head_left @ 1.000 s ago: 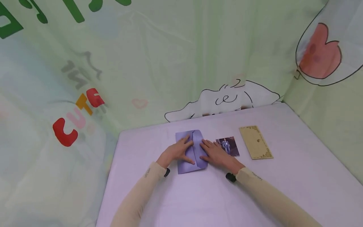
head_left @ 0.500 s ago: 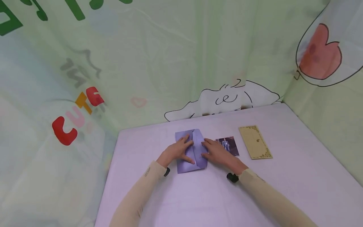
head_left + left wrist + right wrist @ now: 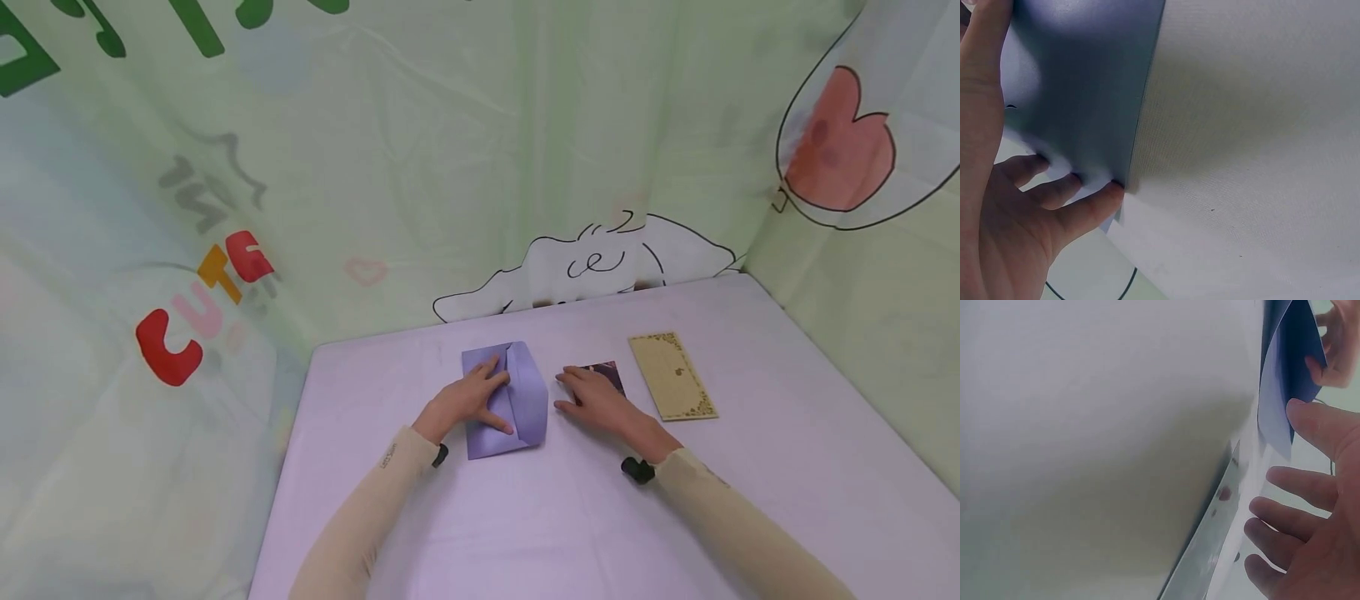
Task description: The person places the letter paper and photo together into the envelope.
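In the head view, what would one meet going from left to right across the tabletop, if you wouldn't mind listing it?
Left hand → purple envelope → right hand → tan decorated card.

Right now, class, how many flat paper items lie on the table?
3: a purple envelope under the left hand, a photo partly covered by the right hand, and a tan card farthest right. Nothing else shows.
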A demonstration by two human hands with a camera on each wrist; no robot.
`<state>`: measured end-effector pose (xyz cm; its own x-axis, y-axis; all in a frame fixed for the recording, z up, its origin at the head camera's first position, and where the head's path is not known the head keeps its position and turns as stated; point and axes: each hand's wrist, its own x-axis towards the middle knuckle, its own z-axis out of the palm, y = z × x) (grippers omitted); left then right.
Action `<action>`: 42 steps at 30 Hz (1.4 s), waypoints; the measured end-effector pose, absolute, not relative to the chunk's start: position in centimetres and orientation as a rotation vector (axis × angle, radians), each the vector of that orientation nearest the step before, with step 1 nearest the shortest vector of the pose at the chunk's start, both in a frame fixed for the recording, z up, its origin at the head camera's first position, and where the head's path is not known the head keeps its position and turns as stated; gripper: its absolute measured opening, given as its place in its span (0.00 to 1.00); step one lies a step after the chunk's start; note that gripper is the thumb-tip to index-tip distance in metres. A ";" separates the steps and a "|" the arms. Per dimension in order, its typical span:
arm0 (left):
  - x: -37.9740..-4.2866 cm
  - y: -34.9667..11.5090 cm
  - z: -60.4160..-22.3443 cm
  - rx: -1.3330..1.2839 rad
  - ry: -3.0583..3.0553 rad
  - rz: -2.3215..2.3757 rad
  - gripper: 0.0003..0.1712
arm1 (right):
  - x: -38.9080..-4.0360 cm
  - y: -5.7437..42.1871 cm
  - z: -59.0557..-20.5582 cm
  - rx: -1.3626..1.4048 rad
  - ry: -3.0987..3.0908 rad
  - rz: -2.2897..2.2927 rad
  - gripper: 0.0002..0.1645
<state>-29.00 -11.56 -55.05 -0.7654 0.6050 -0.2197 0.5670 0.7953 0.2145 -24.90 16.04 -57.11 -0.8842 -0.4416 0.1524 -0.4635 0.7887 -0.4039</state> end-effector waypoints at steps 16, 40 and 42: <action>-29.2 -11.5 -55.1 0.875 2.710 0.201 0.51 | -25.9 20.1 -56.4 0.601 -2.932 0.681 0.31; -29.0 -11.7 -55.5 0.886 2.717 0.220 0.51 | -26.6 22.1 -57.8 0.269 -3.000 0.587 0.26; -29.1 -11.7 -55.5 0.894 2.721 0.218 0.51 | -26.7 21.9 -57.9 0.215 -2.982 0.623 0.23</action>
